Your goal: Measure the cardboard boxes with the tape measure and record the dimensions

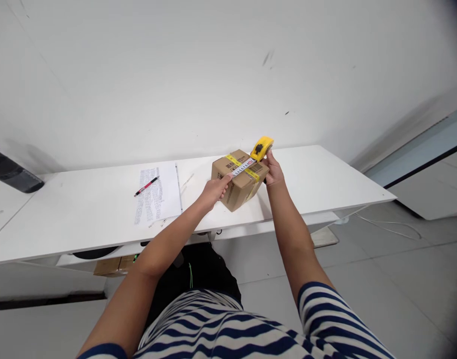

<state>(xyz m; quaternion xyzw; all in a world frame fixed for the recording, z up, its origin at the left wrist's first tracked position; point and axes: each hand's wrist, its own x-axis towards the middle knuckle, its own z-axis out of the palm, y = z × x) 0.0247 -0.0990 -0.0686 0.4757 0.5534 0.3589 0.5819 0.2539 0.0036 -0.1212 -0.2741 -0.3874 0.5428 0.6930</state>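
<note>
A small brown cardboard box [238, 194] with yellow tape sits at an angle on the white desk [306, 184]. Across its top runs the white, numbered blade of a yellow tape measure [263, 147]. My left hand [215, 192] is closed at the box's near left edge, thumb and fingers pinching the blade's end. At the far right corner, my right hand [273, 168] grips the tape measure's case from below and beside the box. Some right-hand fingers are hidden behind the case and the box.
Left of the box lie handwritten sheets [168, 192] with a red and black pen [146, 186] on them. A dark bottle [15, 172] stands at the far left. The white wall [213, 75] rises behind the desk. A cable [392, 222] runs along the floor at right.
</note>
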